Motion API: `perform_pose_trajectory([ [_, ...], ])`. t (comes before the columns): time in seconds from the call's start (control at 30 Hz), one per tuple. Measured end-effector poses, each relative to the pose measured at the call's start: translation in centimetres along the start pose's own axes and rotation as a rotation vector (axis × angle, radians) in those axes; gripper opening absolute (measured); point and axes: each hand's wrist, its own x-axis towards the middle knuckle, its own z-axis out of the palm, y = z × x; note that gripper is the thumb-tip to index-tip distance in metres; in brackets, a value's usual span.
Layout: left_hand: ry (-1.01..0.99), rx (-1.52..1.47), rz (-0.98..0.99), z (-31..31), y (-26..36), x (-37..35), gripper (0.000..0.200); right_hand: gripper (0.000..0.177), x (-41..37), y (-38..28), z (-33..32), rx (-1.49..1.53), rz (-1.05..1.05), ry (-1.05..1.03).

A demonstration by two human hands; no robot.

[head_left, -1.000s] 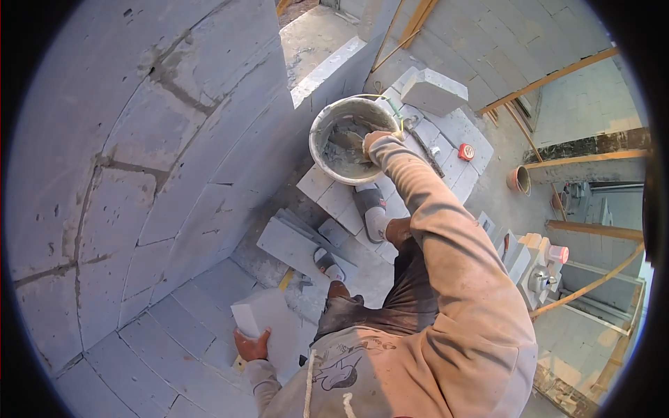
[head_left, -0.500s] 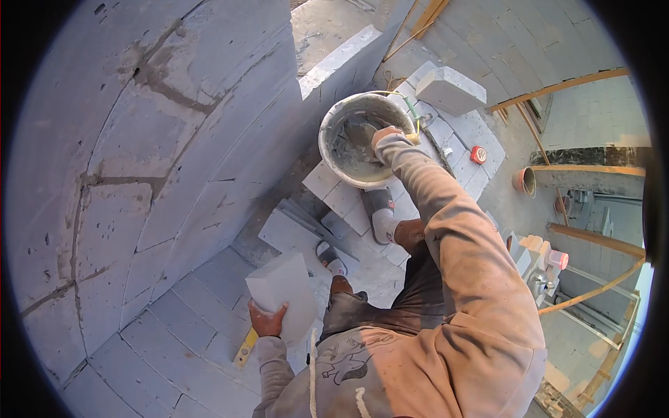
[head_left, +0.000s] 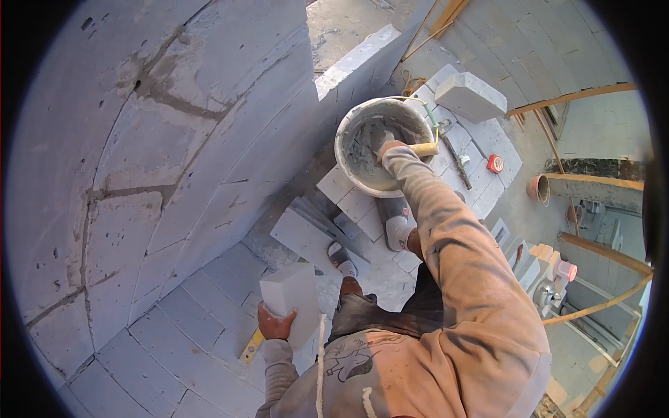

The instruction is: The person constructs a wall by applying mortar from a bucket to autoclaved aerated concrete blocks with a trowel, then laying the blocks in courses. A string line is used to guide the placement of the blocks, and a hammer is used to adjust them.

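Note:
My left hand (head_left: 277, 322) is wrapped around the lower side of a pale grey building block (head_left: 291, 298), with fingers and thumb on opposite faces. Just beneath that hand, part of a yellow spirit level (head_left: 251, 347) shows. My right hand (head_left: 392, 149) reaches into a round bucket (head_left: 346, 171) and is closed on a trowel, whose wooden handle (head_left: 424, 149) sticks out past the fist. The trowel's blade is partly hidden among wet grey mortar (head_left: 362, 150) inside the bucket.
A tall block wall (head_left: 195, 153) rises on my left. The bucket stands on stacked blocks, with a loose block (head_left: 471, 96), a red tape measure (head_left: 495, 164) and a mortar-crusted bar (head_left: 456, 161) nearby. Further right are a small bucket (head_left: 539, 189) and a metal kettle (head_left: 545, 294).
My right hand and the trowel have moved within the bucket, and the handle now points more to the right. My left hand keeps hold of the block. The whole view has shifted slightly.

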Motion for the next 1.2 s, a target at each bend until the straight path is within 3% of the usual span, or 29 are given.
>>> perform_pose_trajectory([
  [0.1,-0.02,-0.001,-0.004,0.4,-1.2,0.4,0.082,0.043,-2.8,0.5,0.1,0.305,-0.02,0.054],
  [0.23,-0.042,0.032,-0.004,0.3,-0.5,0.4,0.081,0.043,-4.6,-1.5,-0.5,0.509,0.035,-0.03],
  [0.53,0.01,-0.077,0.077,0.5,-1.3,1.4,0.081,0.037,-6.5,-1.6,3.6,0.644,0.044,0.203],
  [0.67,-0.019,-0.115,0.06,0.2,-2.4,1.5,0.082,0.038,-9.3,0.5,3.3,0.633,-0.016,0.208],
  [0.8,-0.032,0.001,0.065,-0.5,-2.7,1.9,0.081,0.035,-10.8,3.4,4.3,0.604,-0.204,0.401],
  [0.9,-0.037,0.046,0.087,-0.8,-3.0,1.9,0.08,0.04,-15.3,6.4,1.1,0.834,-0.236,0.053],
  [1.0,-0.013,0.072,0.092,-1.3,-2.5,1.6,0.079,0.035,-18.0,9.1,-0.6,1.071,-0.248,-0.085],
  [1.13,0.015,0.011,0.053,-1.4,-2.0,2.4,0.078,0.037,-25.1,14.1,-3.9,1.306,-0.326,-0.009],
  [1.2,0.028,0.002,0.06,-0.7,-1.5,2.8,0.078,0.036,-27.4,17.7,-5.2,1.23,-0.41,0.042],
])
